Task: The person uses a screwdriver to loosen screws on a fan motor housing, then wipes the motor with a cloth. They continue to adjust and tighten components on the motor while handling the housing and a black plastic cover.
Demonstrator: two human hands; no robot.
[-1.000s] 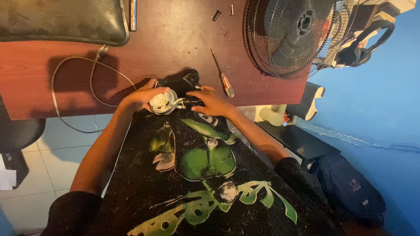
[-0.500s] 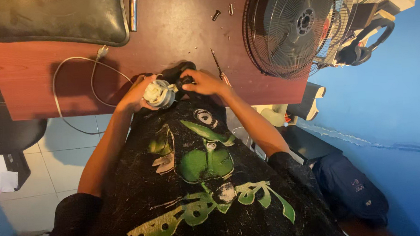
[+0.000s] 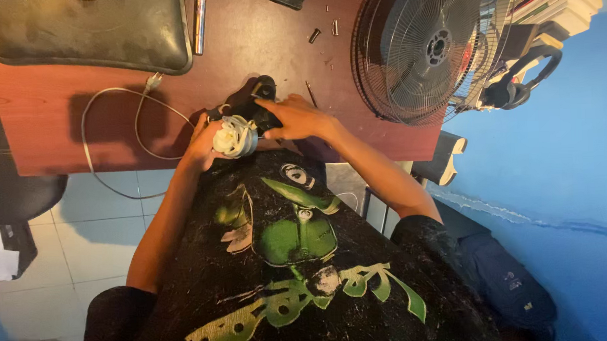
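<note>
A black device (image 3: 254, 101) with a white round part (image 3: 234, 137) sits at the near edge of the reddish-brown table (image 3: 113, 123). My left hand (image 3: 205, 141) cups the white part from the left and below. My right hand (image 3: 296, 117) lies over the black body from the right, fingers closed on it. A screwdriver (image 3: 310, 93) lies on the table just beyond my right hand, mostly hidden. A white cable (image 3: 124, 126) loops from the device across the table and over its edge.
A standing fan (image 3: 424, 48) leans at the table's right end. A black padded bag (image 3: 83, 30) and a metal tool (image 3: 199, 13) lie at the far left. Small screws (image 3: 324, 32) are scattered at the back. Headphones (image 3: 516, 82) hang at right.
Both hands and the device have moved up from my lap onto the table's near edge. The screwdriver, fully seen before, is now mostly covered by my right hand.
</note>
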